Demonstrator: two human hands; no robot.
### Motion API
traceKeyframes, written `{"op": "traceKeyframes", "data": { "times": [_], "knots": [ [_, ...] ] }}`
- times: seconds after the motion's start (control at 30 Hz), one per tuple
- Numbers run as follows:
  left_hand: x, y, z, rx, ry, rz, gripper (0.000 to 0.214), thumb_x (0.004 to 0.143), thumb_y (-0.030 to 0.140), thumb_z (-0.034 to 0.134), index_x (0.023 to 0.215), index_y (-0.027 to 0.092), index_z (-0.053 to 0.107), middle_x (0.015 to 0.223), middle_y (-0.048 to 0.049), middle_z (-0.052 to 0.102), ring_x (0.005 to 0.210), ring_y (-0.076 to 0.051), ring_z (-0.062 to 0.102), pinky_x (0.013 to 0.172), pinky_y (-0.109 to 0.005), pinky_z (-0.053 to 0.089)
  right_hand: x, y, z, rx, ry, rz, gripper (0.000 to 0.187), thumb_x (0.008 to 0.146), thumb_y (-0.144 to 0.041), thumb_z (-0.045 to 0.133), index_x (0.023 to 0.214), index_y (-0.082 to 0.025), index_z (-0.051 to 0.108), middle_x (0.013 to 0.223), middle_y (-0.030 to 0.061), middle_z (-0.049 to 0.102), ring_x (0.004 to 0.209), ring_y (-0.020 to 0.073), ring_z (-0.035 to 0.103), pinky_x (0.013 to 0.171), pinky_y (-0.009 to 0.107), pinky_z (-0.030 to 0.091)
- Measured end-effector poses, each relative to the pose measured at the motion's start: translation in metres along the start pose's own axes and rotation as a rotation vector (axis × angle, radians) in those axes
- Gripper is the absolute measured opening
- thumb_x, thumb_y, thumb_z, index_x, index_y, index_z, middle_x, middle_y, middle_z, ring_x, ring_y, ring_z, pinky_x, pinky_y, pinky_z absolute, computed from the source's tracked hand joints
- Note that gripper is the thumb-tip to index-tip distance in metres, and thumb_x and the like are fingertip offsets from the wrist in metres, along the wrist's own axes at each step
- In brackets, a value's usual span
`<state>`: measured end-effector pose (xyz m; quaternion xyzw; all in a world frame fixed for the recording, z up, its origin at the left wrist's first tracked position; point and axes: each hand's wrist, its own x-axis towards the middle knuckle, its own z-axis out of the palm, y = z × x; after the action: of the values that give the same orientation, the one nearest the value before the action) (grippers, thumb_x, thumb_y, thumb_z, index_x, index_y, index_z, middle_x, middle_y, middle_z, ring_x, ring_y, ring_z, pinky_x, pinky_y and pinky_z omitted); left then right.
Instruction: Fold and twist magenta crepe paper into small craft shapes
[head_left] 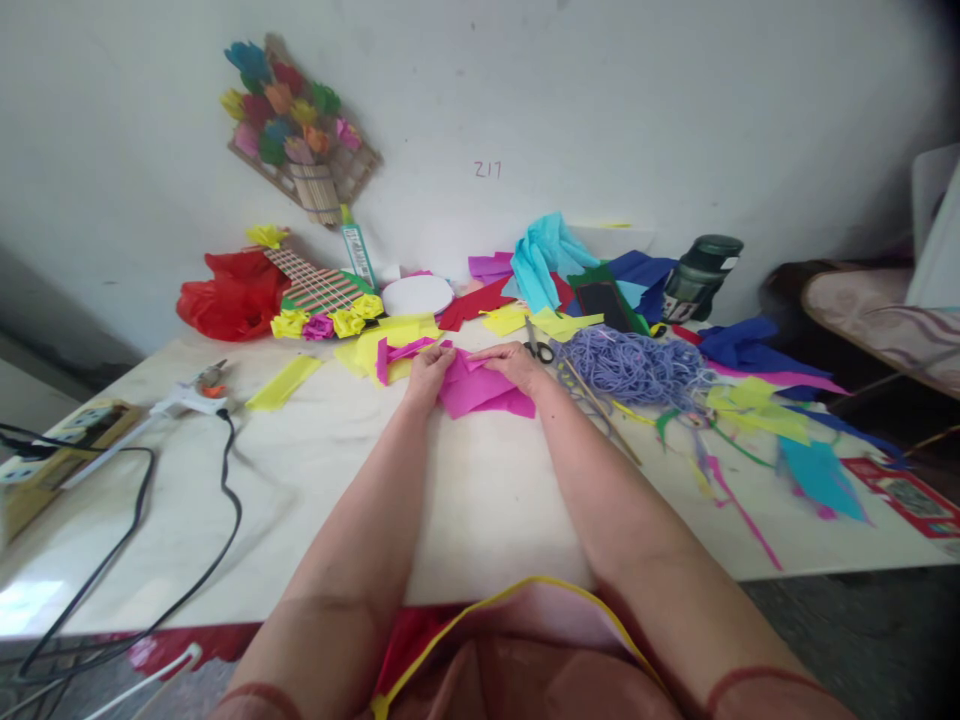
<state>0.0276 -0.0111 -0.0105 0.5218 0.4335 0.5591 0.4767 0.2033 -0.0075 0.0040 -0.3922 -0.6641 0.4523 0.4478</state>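
From my head view, the magenta paper (pixel 487 393) lies between my two hands in the middle of the white table (pixel 487 510), toward the far side. My left hand (pixel 430 372) pinches it at its upper left, thumb against fingers; a narrow folded magenta piece (pixel 409 348) sticks out left of that fist, though I can't tell whether it is joined to the sheet. My right hand (pixel 514 364) grasps the far right edge between fingertips and thumb, as far as I can see.

The sheet looks thin and creased, so I judge it very light, soft and easy to tear, hardly slippery. I would take it by the edges or along a doubled fold, with a gentle pinch, and avoid tugging at a single layer.

Beyond and left of my left hand lies yellow paper (pixel 367 352); just right of my right hand are the scissors (pixel 540 350), then a heap of purple cord (pixel 637 365). Farther left, near the socket strip (pixel 71 440), runs a black cable (pixel 234 490).
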Motion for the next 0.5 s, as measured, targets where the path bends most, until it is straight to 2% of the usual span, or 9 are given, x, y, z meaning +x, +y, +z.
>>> {"op": "traceKeyframes", "data": {
  "times": [0.3, 0.5],
  "knots": [
    [0.0003, -0.0006, 0.0000, -0.024, -0.006, -0.008, 0.027, 0.066, 0.039, 0.069, 0.062, 0.017, 0.053, 0.054, 0.0018, 0.051, 0.048, -0.009, 0.044, 0.048, -0.023, 0.034, -0.0007, -0.0036, 0.0019, -0.034, -0.053, -0.002, 0.023, 0.064, -0.014, 0.057, 0.074, -0.021, 0.076, 0.079, 0.0007, 0.074, 0.081, 0.0181, 0.065, 0.088, 0.033, 0.046],
    [0.0001, -0.0008, -0.0003, -0.035, 0.010, -0.014, 0.027, 0.066, 0.038, 0.068, 0.061, 0.017, 0.052, 0.054, 0.0019, 0.048, 0.049, -0.009, 0.042, 0.049, -0.024, 0.032, 0.0018, -0.0007, 0.0012, -0.060, -0.065, -0.022, 0.024, 0.064, -0.013, 0.056, 0.074, -0.021, 0.076, 0.079, 0.0015, 0.074, 0.086, 0.0196, 0.065, 0.087, 0.032, 0.046]
  ]
}}
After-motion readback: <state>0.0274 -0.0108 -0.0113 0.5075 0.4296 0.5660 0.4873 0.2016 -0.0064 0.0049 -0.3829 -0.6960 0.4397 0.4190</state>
